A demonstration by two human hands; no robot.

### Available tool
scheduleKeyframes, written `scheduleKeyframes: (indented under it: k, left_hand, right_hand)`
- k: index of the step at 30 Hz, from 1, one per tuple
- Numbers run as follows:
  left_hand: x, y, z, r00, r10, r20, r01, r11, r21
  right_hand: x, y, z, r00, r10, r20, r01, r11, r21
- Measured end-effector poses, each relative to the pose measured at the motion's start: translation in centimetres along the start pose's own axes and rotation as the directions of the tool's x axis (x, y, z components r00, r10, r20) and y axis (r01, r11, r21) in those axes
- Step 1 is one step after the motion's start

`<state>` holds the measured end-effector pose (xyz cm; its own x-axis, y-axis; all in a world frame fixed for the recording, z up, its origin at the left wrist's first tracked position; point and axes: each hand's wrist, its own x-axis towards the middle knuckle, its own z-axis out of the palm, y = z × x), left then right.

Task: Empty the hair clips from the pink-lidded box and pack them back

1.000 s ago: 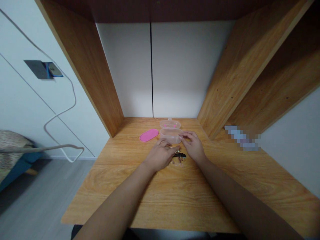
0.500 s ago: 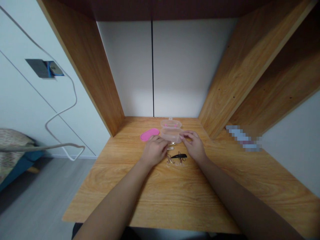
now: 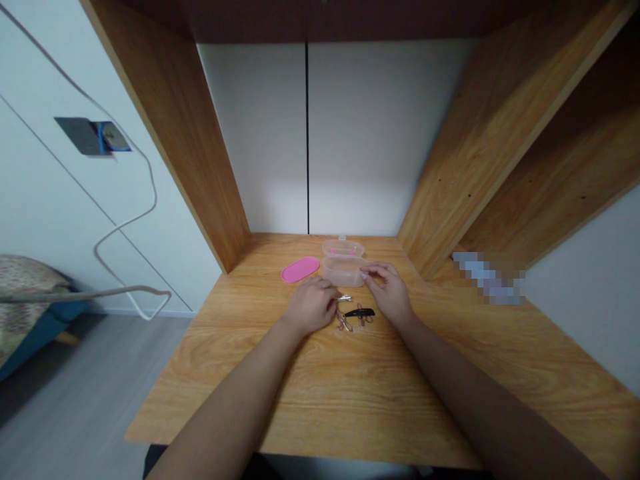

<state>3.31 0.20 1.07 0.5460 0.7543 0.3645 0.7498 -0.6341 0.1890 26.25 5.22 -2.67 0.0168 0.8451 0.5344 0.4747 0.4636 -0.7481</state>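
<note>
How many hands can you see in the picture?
2. The left hand is beside a shiny clip, and the right hand is at the right end of the clear box. No others seem hidden.

The box (image 3: 343,276) looks smooth translucent plastic, the clip (image 3: 345,298) shiny metal, the desk (image 3: 310,387) grained wood

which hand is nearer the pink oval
Left. The left hand is just in front of the pink oval; the right hand is farther, at the right end of the box.
</note>
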Motion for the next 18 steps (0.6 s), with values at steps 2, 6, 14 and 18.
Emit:
scheduleKeyframes:
  k: [2, 6, 14, 18]
  left_hand:
    - [0.03, -0.15, 0.12, 1.0, -0.009, 0.0, 0.009, 1.0, 0.002]
    - [0.08, -0.48, 0.52, 1.0, -0.026, 0.008, 0.026, 0.999, -0.018]
    - [0.04, -0.65, 0.89, 0.998, -0.045, -0.044, 0.04, 0.993, -0.109]
    - [0.04, -0.72, 0.98, 0.997, -0.03, -0.066, 0.024, 0.996, -0.088]
  right_hand:
    - [-0.01, -0.07, -0.01, 1.0, -0.003, 0.002, 0.003, 1.0, -0.007]
    - [-0.02, -0.08, -0.02, 1.0, -0.008, -0.001, 0.008, 1.0, -0.02]
    - [0.07, 0.01, -0.04, 1.0, -0.008, 0.002, 0.008, 1.0, -0.023]
    - [-0.02, -0.21, -0.04, 1.0, -0.002, 0.005, 0.003, 1.0, -0.017]
